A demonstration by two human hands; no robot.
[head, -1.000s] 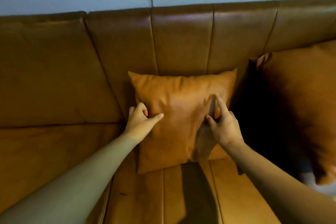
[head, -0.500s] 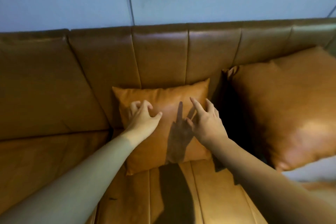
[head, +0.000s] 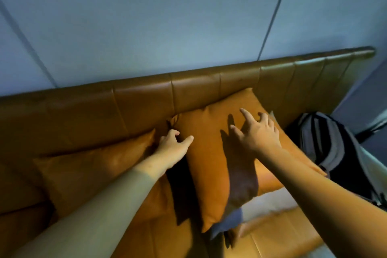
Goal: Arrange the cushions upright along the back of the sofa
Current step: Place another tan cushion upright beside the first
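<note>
The big orange leather cushion (head: 211, 165) leans against the back of the long brown leather sofa (head: 142, 100), near the sofa's right end. The person's left hand (head: 171, 146) is at the cushion's top left corner, with the fingers curled behind the edge and the thumb on the front, so it looks like a pinch on that corner. The right hand (head: 258, 132) is spread wide with the fingers apart, over the upper right part of the cushion. It holds nothing, and it is hard to tell if it is touching the leather or just above it.

Just to the left, a smaller orange leather cushion (head: 94, 165) already stands against the sofa back. That one looks done. The big cushion is tilted, and its bottom corner sticks out over the front edge of the seat. So it likely needs to be pushed back and made straight. About half of the job seems done, as far as can be seen.

A dark backpack with grey stripes (head: 335, 153) sits at the sofa's right end, beside the big cushion. It cannot be seen what is inside it.
</note>
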